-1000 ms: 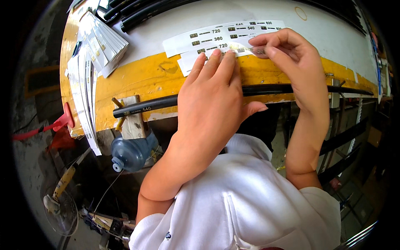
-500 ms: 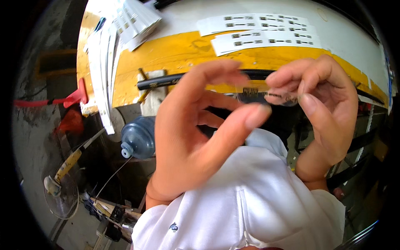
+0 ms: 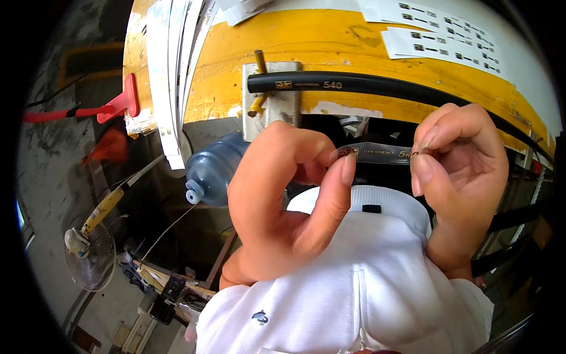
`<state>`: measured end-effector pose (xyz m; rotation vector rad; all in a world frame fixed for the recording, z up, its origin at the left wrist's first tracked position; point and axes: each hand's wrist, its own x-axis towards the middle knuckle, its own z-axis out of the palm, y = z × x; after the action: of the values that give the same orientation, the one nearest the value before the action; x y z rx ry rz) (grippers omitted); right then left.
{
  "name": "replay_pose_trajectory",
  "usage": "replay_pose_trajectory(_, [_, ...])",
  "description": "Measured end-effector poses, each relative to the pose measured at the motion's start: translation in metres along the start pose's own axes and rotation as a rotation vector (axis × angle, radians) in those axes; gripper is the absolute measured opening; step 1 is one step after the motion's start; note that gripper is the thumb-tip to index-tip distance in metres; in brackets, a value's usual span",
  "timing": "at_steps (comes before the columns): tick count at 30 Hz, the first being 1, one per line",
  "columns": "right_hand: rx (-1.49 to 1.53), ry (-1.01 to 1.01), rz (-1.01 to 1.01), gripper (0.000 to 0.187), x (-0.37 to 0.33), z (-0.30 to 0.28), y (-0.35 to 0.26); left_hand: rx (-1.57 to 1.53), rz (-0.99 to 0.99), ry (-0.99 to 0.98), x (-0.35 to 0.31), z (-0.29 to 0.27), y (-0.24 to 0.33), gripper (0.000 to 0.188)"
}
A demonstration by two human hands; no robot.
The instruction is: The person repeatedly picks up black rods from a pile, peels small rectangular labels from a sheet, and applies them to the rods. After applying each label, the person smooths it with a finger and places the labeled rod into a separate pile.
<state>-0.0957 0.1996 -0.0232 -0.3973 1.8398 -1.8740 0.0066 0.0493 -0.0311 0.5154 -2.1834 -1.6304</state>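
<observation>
A narrow clear film strip with gold print is stretched between my two hands, over the dark gap at the table's edge. My left hand pinches its left end between thumb and forefinger. At the other end, the thumb and fingertips of my right hand are closed on the film, covering part of the print. Beyond the strip, apart from both hands, lies a black tube with similar gold print near its left end. That end rests on a pale block against a yellowish peg.
White sheets with dark and gold decals lie at the far right of the yellow table. Long white strips hang over its left edge near a red handle. Below are a blue water jug and a fan.
My left thumb and forefinger have closed on the strip's left end; before, that hand was open and blurred. The view has shifted, showing the tube's left end more fully.
</observation>
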Motion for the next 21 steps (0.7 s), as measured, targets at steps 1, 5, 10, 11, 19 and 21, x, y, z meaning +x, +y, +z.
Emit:
replay_pose_trajectory(1, [-0.018,-0.031,-0.050,0.020,0.001,0.002,0.003,0.014,0.025,0.007,0.000,-0.003,-0.001,0.012])
replay_pose_trajectory(5, [-0.165,-0.123,-0.313,0.025,0.011,0.008,0.014,0.156,0.190,0.007,0.011,-0.020,-0.015,0.015])
replay_pose_trajectory(10, [-0.354,-0.049,-0.408,0.031,0.017,0.023,0.014,0.231,0.137,0.089,0.022,-0.024,-0.009,0.014])
replay_pose_trajectory(11, [-0.397,-0.066,-0.427,0.032,0.019,0.024,0.013,0.252,0.149,0.083,0.024,-0.026,-0.010,0.013])
replay_pose_trajectory(19, [-0.530,-0.261,-0.563,0.026,0.032,0.004,0.008,0.682,0.304,0.068,0.040,-0.038,-0.025,0.030])
replay_pose_trajectory(21, [-0.517,-0.252,-0.568,0.024,0.029,-0.002,0.008,0.787,0.302,0.049,0.043,-0.034,-0.024,0.038])
